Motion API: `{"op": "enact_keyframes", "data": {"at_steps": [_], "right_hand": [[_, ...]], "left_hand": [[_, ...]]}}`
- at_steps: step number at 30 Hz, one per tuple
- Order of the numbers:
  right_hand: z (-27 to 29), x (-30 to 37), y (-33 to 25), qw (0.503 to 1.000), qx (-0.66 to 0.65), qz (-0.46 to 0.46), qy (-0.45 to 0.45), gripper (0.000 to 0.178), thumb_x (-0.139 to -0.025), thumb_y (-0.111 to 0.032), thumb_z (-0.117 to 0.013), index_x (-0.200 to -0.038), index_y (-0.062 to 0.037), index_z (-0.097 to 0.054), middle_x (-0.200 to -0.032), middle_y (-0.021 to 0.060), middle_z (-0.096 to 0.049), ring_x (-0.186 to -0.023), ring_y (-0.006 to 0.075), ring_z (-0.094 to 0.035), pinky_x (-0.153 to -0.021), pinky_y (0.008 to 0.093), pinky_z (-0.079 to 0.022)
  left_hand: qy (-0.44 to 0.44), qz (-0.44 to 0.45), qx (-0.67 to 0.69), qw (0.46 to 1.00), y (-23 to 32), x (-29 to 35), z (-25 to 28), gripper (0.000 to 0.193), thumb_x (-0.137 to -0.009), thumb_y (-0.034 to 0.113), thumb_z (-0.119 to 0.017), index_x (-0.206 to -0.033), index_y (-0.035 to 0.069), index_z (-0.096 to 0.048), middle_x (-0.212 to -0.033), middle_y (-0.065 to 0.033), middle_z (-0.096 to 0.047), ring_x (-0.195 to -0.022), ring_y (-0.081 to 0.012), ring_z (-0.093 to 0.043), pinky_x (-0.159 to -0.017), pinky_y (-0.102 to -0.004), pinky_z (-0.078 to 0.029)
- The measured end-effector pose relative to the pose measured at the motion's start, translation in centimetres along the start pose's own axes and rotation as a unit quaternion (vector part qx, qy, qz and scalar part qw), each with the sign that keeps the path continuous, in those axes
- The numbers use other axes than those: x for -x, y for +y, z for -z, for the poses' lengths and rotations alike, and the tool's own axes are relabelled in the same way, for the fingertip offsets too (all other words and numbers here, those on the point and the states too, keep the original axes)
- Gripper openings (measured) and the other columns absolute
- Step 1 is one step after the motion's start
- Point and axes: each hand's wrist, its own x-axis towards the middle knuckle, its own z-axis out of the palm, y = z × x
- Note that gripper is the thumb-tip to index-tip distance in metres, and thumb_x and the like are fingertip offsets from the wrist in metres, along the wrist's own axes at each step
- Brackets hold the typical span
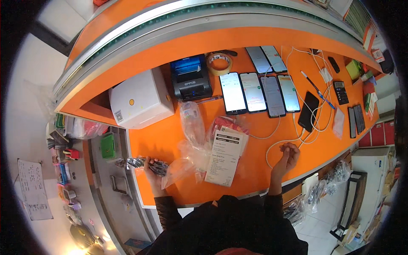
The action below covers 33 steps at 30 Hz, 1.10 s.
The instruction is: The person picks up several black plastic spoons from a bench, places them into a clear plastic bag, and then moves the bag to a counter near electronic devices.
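Observation:
My left hand (pixel 153 172) is closed round a dark bundle in shiny clear plastic (pixel 159 167) at the counter's near left; what the plastic wraps cannot be made out. Right beside it lie a clear plastic bag (pixel 192 156) and a clear pouch (pixel 192 121). A printed paper receipt (pixel 222 158) rests on a red plastic-wrapped packet (pixel 229 123) between my hands. My right hand (pixel 288 160) hovers over the counter at the right, its fingers curled in, with nothing visible in them. A white charging cable (pixel 268 154) runs close to it.
On the orange counter (pixel 255 165) stand a white box (pixel 142 102), a black receipt printer (pixel 190 78) and a tape roll (pixel 219 63). Several lit phones (pixel 253 92) lie at the back, a dark phone (pixel 309 111) among cables, with a pen (pixel 318 90) and calculator (pixel 341 92) farther right.

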Motion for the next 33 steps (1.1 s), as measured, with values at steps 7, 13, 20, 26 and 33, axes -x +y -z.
{"op": "enact_keyframes", "data": {"at_steps": [7,13,20,26,33], "right_hand": [[0.3,0.1,0.4,1.0,0.014,0.007,0.011,0.008,-0.081,-0.005,-0.041,-0.088,-0.0031,-0.045,-0.079,0.0062,-0.05,-0.071,0.0131,-0.047,-0.063,0.0248,-0.041],[0.1,0.0,0.8,1.0,0.019,0.012,0.005,0.007,-0.081,-0.006,-0.042,-0.086,-0.0029,-0.046,-0.078,0.0062,-0.049,-0.07,0.0131,-0.048,-0.063,0.025,-0.041],[0.4,-0.3,0.7,0.999,-0.006,0.028,-0.013,0.004,-0.081,-0.006,-0.044,-0.083,-0.0035,-0.046,-0.075,0.005,-0.047,-0.067,0.0122,-0.045,-0.061,0.0232,-0.038],[-1.2,-0.2,0.3,0.999,-0.027,0.019,-0.043,0.005,-0.08,-0.007,-0.043,-0.082,-0.0027,-0.045,-0.074,0.0052,-0.046,-0.067,0.0127,-0.044,-0.061,0.024,-0.038],[-1.6,-0.1,0.7,0.997,-0.051,0.035,-0.055,0.003,-0.081,-0.005,-0.042,-0.082,-0.003,-0.044,-0.073,0.0052,-0.045,-0.066,0.012,-0.042,-0.059,0.0235,-0.036]], "left_hand": [[0.017,-0.015,-0.024,0.999,-0.3,0.2,-1.3,0.012,-0.078,0.018,-0.049,-0.068,0.012,-0.046,-0.056,0.0011,-0.045,-0.059,-0.0127,-0.05,-0.052,-0.0299,-0.044],[0.04,-0.028,-0.032,0.998,-0.5,0.3,-1.3,0.012,-0.078,0.018,-0.05,-0.067,0.012,-0.046,-0.055,0.0011,-0.044,-0.059,-0.0125,-0.049,-0.052,-0.029,-0.044],[0.027,-0.027,0.004,0.999,-0.3,0.3,-1.4,0.012,-0.077,0.017,-0.051,-0.067,0.013,-0.047,-0.057,0.0006,-0.048,-0.056,-0.0131,-0.051,-0.051,-0.0313,-0.046],[-0.001,-0.017,0.019,1.0,-0.4,0.5,-1.1,0.018,-0.077,0.018,-0.051,-0.061,0.012,-0.045,-0.054,0.0011,-0.046,-0.057,-0.0142,-0.051,-0.051,-0.0326,-0.046],[-0.016,-0.026,0.019,0.999,-0.4,1.1,-2.0,0.019,-0.077,0.019,-0.049,-0.06,0.012,-0.044,-0.053,0.0006,-0.045,-0.057,-0.0163,-0.051,-0.051,-0.037,-0.046]]}}
